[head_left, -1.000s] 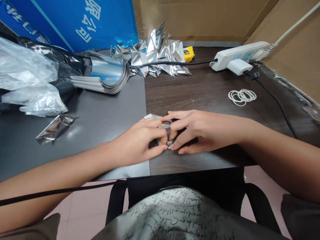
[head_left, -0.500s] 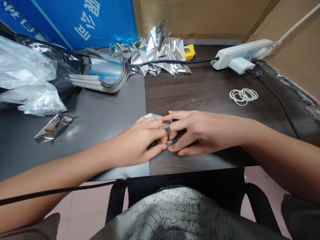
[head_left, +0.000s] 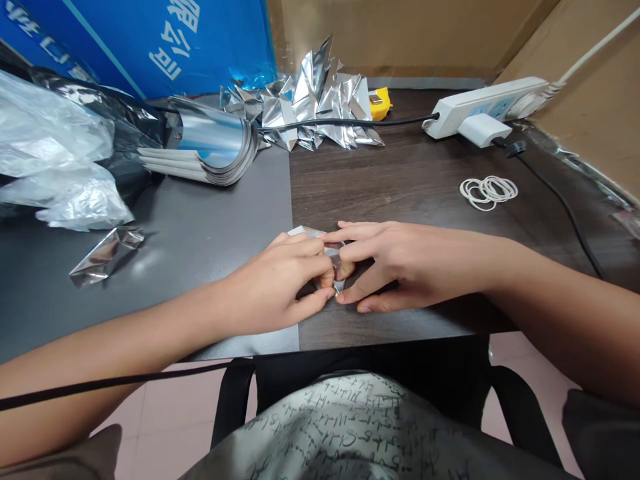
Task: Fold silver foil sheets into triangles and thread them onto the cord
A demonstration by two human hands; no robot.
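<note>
A small piece of silver foil sheet (head_left: 332, 252) lies on the desk near its front edge, mostly covered by my fingers. My left hand (head_left: 290, 280) is closed on its left side, with curled fingers and the thumb pressing at its lower edge. From the right, my right hand (head_left: 383, 263) pinches the same foil, its index finger lying along the far edge and its thumb tip close to the left thumb. The fingertips almost meet over the foil, so its full shape is hidden.
Folded silver foil pieces (head_left: 320, 100) are heaped at the back beside a yellow tape measure (head_left: 380, 104). Curved silver sheets (head_left: 210, 143) are stacked left of them. A single foil piece (head_left: 107, 255), plastic bags (head_left: 60, 147), white rubber bands (head_left: 489, 192) and a power strip (head_left: 493, 107) surround the work spot.
</note>
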